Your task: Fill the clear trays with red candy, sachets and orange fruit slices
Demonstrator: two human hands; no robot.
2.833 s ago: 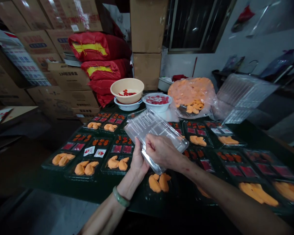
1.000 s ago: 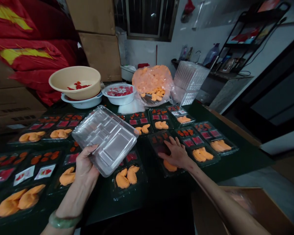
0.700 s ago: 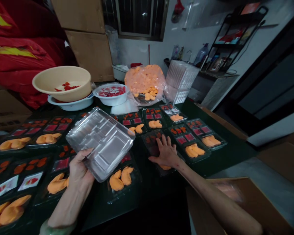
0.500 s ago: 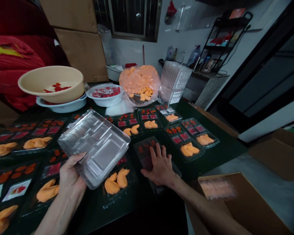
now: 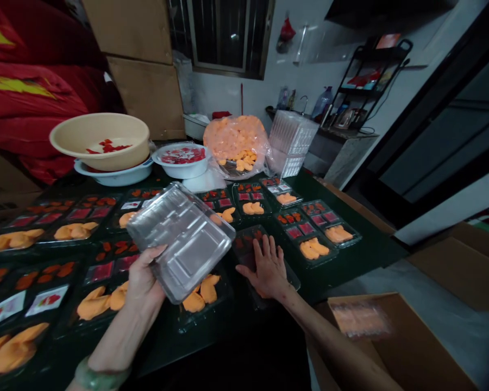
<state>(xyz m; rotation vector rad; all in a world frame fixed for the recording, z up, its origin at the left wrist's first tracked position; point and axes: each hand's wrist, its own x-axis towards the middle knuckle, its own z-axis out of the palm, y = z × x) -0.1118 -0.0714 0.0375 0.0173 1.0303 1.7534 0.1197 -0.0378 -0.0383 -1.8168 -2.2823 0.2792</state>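
My left hand (image 5: pixel 149 277) grips the near left edge of a clear plastic tray (image 5: pixel 183 244) with molded compartments. It holds this tray tilted above the table, over a filled tray with orange shaped pieces (image 5: pixel 208 289), which it partly hides. My right hand (image 5: pixel 269 269) lies with fingers spread on another clear tray (image 5: pixel 245 239) on the dark green table. Small reddish pieces show dimly in that tray's far end; the hand covers much of the rest. To its right, a filled tray (image 5: pixel 313 248) holds orange pieces, red packets and small reddish pieces.
Several filled trays (image 5: pixel 75 231) cover the table's left side. At the back stand a cream basin (image 5: pixel 100 125), a white basin of packets (image 5: pixel 182 169), a bag of orange pieces (image 5: pixel 236 136) and stacked clear trays (image 5: pixel 293 141). A cardboard box (image 5: pixel 419 336) stands at lower right.
My left hand and its tray appear farther right and closer to my right hand, while the whole view has shifted slightly. My right hand stays on the tray on the table.
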